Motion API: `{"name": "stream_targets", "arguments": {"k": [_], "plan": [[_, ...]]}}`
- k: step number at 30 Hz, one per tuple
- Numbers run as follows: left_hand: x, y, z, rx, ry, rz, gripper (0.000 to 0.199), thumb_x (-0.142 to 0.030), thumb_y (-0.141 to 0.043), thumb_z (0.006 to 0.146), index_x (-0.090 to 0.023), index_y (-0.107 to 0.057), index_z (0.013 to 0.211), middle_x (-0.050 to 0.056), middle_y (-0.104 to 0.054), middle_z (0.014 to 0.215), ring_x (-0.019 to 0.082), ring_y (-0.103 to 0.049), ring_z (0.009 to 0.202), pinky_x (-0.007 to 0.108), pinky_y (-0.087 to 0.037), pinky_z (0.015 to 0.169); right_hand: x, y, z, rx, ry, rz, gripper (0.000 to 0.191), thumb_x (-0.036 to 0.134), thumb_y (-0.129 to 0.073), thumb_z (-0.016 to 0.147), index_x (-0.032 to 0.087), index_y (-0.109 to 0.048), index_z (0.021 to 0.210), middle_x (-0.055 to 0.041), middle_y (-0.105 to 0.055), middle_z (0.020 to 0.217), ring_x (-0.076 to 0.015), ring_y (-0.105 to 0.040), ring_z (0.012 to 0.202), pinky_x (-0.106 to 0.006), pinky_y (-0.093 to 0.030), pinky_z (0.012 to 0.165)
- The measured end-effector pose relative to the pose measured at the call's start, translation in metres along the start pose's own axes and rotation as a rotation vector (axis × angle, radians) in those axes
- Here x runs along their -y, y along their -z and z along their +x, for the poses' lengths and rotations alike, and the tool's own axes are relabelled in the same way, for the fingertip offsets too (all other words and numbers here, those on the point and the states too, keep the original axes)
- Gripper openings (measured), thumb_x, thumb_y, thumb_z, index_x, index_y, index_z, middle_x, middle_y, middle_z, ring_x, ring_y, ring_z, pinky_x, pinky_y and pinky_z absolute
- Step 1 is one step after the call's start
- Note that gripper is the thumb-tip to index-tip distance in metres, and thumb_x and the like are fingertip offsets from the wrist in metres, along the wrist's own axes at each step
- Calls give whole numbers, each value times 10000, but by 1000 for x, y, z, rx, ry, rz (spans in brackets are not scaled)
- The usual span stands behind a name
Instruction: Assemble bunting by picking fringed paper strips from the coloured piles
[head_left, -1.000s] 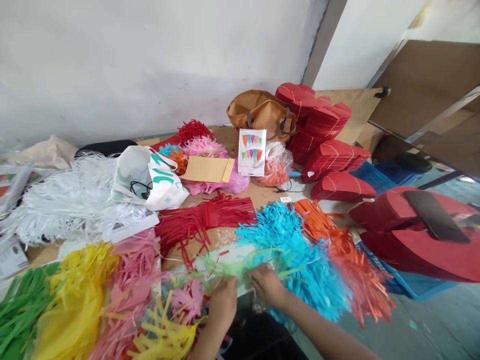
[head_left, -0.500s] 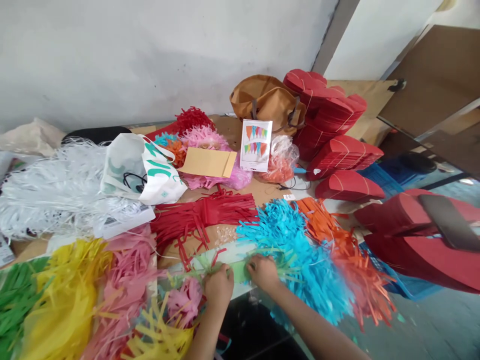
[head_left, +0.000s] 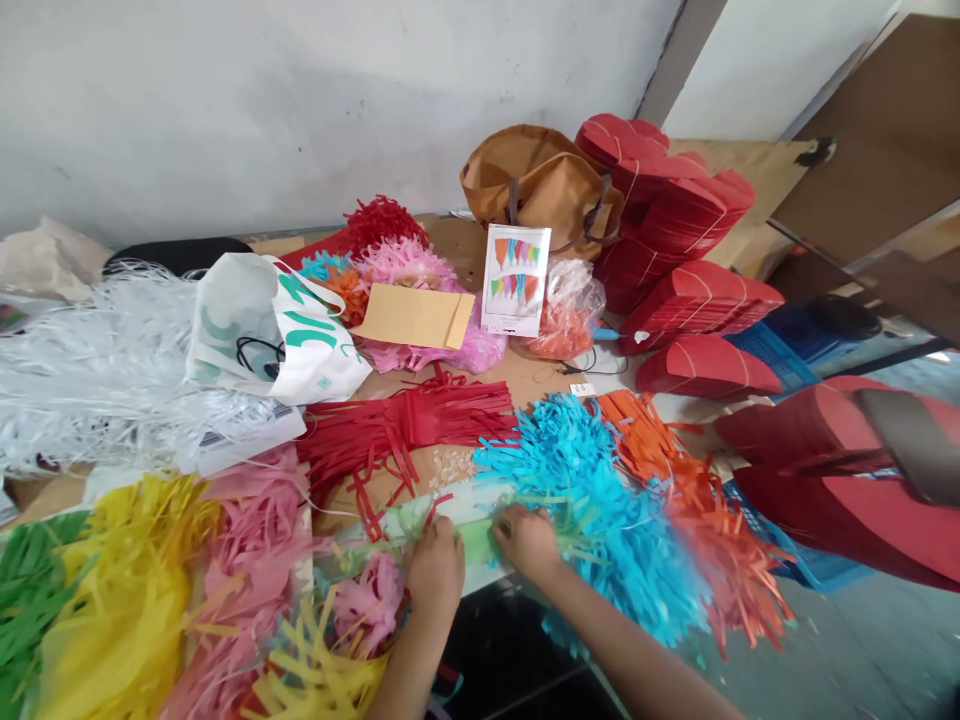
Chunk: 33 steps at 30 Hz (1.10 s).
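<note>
A light green strip of fringed tissue paper [head_left: 474, 541] lies across a pale sheet at the table's near edge. My left hand [head_left: 436, 565] has its fingers closed on the strip's left part. On its right part, the curled fingers of my right hand [head_left: 523, 540] pinch the paper. The green fringes spread out past both hands. Red fringed paper [head_left: 412, 418] lies just beyond, and blue fringed paper [head_left: 592, 490] is beside my right hand. A pink tissue bunch [head_left: 369, 603] sits left of my left wrist.
Yellow [head_left: 124, 590] and green [head_left: 37, 590] fringes lie at the left. Behind are white shredded paper [head_left: 127, 360], a white bag [head_left: 277, 330], an envelope [head_left: 414, 315], a printed card [head_left: 515, 280] and a brown bag [head_left: 540, 190]. Red paper stacks [head_left: 701, 300] stand at the right.
The view has shifted slightly, so the items at the back sit a little differently in it. Both hands remain on the green strip, the left one turned a little with its fingers closer together.
</note>
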<state>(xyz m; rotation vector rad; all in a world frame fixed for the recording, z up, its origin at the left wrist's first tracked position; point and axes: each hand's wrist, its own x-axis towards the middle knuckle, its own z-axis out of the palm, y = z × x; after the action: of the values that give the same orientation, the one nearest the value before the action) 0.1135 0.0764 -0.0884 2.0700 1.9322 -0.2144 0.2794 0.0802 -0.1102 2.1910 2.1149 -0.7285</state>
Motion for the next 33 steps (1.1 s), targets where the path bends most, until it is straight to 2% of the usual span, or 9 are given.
{"name": "stream_targets", "arguments": {"k": [2,4,6,9,11,16,20,27,33], "plan": [[0,2,-2,-45,-109,-1,252,-187,-439,932,-200,-670,1032,106,-682,1059,265,-601,1030,414,-413,906,-2,0,-3,-50,-18,1,175,326,-609,874,178,-652,955,-97,-701,939,-255,-631,865,-372,-352,826],[1,4,-4,-57,-237,-5,253,-157,-459,920,-242,-696,946,64,-684,1018,243,-567,1050,408,-383,972,-7,1,-10,-172,-9,-2,184,295,-602,880,175,-636,1016,-129,-681,1052,-283,-595,982,-410,-328,889],[2,7,-6,-60,-338,-6,263,-123,-472,898,-245,-704,878,45,-688,942,229,-560,1014,405,-365,1012,-12,1,-19,-277,126,-2,183,246,-574,888,201,-635,1055,-128,-651,1170,-294,-542,1092,-457,-270,977],[3,13,-10,-76,-429,-6,226,-114,-514,840,-232,-699,896,44,-688,903,235,-551,1005,433,-307,1086,-19,1,-28,-181,494,-21,290,215,-586,850,233,-622,1137,-95,-641,1211,-290,-494,1162,-506,-155,1081],[3,17,-14,-87,-461,-6,196,-153,-566,794,-229,-692,924,45,-691,905,245,-547,1021,459,-248,1132,-21,2,-27,-69,627,-49,310,204,-591,831,221,-631,1139,-93,-660,1159,-285,-490,1162,-508,-127,1105],[-3,19,-23,-125,-429,16,215,-276,-589,791,-215,-689,972,85,-696,971,320,-500,1154,591,-108,1161,-20,10,-9,-27,612,-55,184,175,-551,843,203,-697,951,-89,-705,1003,-265,-539,1046,-489,-203,1059],[-4,11,-25,-173,-354,-46,204,-214,-581,784,-218,-694,955,78,-710,977,315,-512,1164,627,-34,1164,-19,17,-1,-26,528,25,191,206,-515,878,218,-704,855,-53,-715,862,-230,-571,931,-441,-270,974],[9,0,-19,-194,-293,-148,236,-148,-521,859,-262,-722,907,40,-744,968,286,-541,1192,636,21,1163,-26,19,-1,-24,592,5,279,223,-601,798,195,-657,1070,-81,-689,1026,-259,-536,1037,-433,-255,971],[26,1,-22,-193,-279,-189,221,-222,-527,912,-313,-724,871,-19,-745,970,266,-558,1181,617,-22,1166,-35,23,7,28,592,75,193,164,-564,864,244,-705,969,-23,-694,1023,-208,-549,1010,-358,-283,883]]}}
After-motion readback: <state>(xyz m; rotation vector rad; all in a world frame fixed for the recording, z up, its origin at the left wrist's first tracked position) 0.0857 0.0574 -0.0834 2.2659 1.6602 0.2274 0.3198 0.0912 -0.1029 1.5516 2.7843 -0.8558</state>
